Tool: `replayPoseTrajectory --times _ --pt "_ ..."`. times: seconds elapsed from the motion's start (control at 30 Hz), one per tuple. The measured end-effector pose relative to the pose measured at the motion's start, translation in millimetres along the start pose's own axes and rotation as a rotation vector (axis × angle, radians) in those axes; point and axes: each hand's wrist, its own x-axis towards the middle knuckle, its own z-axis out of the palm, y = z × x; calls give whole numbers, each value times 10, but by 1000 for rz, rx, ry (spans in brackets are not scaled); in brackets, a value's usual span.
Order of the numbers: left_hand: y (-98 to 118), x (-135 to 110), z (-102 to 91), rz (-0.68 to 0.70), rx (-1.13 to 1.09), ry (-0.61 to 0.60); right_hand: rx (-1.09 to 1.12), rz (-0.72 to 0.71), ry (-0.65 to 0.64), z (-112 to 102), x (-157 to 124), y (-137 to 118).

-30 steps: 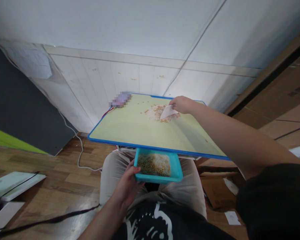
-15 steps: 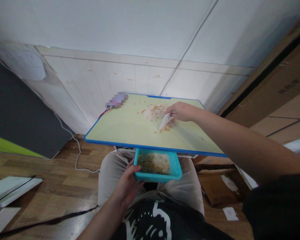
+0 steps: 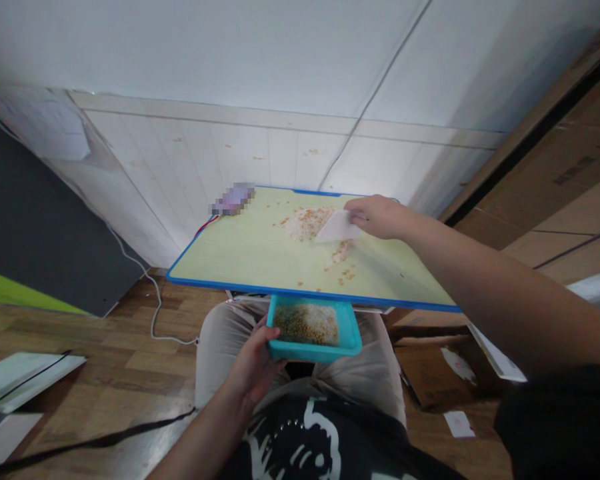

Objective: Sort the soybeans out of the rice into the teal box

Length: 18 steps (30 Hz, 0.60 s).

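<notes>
My left hand (image 3: 260,353) grips the left side of a turquoise plastic tub (image 3: 351,340), its thumb over the rim. Yellow kernels and white grains (image 3: 307,325) lie inside the tub, which sits over my lap just below the table's front edge. Pinched in my right hand (image 3: 375,217) is a flat white scraper (image 3: 339,227), its lower edge at the tabletop. Left of the scraper spreads a pile of mixed white grains and yellow kernels (image 3: 303,225). A smaller scatter (image 3: 341,253) lies in front of it, with a few loose kernels near the front edge.
The small table (image 3: 230,253) has a pale yellow top and blue rim, against a white wall. A blurred purple object (image 3: 234,199) with a red cord lies at its far left corner. Cardboard boxes (image 3: 540,193) stand at right; an open carton (image 3: 437,373) is on the floor.
My right hand has moved back a little to the right, and the scraper has turned its broad face toward me. Some kernels now lie closer to the front edge. My left hand still holds the tub.
</notes>
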Motion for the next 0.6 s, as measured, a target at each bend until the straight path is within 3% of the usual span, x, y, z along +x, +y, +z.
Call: replayPoseTrajectory --times 0.1,0.23,0.37,0.5,0.6 --pt "-7 5 -19 7 7 5 -26 206 41 -18 24 323" --pt "2 -4 -16 19 -6 -4 26 412 -71 60 49 782" --pt "10 -5 -4 21 -18 -1 214 552 -206 224 5 993" --pt "8 -1 -13 19 -9 11 439 506 -243 395 -6 984" --pt "13 -3 -19 22 -4 19 474 435 -285 463 22 893"
